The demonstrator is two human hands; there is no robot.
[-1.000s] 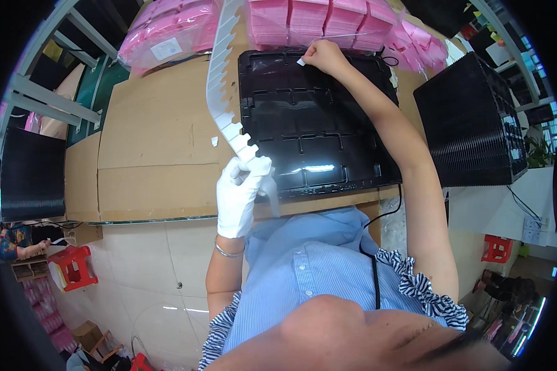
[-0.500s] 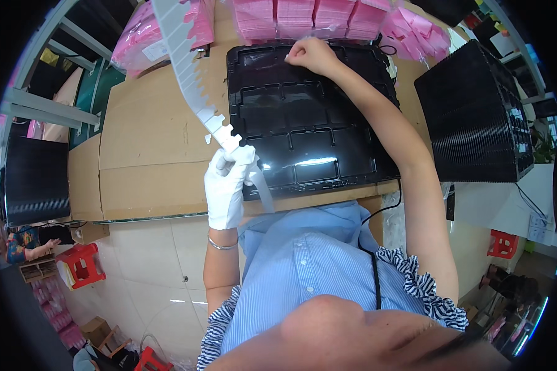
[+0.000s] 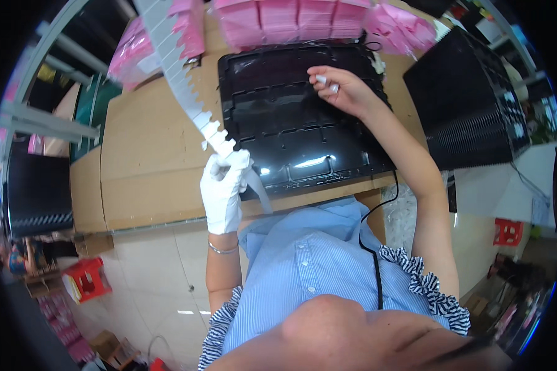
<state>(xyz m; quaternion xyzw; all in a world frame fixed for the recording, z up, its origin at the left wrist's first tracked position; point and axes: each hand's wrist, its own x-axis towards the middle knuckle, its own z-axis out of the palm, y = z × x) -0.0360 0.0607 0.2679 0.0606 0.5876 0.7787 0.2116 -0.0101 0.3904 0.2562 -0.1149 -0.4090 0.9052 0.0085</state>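
My left hand (image 3: 224, 193), in a white glove, is closed around a long white strip (image 3: 178, 80) with one notched edge. The strip runs up and away to the far left, and its tail hangs below the hand. A black plastic tray (image 3: 278, 111) with moulded ridges lies on the table in front of me. Above its right half is my bare right hand (image 3: 346, 93), fingers curled together. Small white bits show at those fingers; whether they are held or stuck on, I cannot make out.
Pink stacks (image 3: 291, 21) in clear wrap stand behind the tray, with a pink bag (image 3: 399, 28) beside them. Tall stacks of black trays rise at the right (image 3: 464, 105) and left (image 3: 38, 185). Brown cardboard (image 3: 148, 148) covers the table. A black cable (image 3: 387, 201) hangs near my front.
My right hand has moved from the tray's far edge toward me and to the right, lifting off it. My left hand keeps its hold on the strip. The whole view has shifted slightly.
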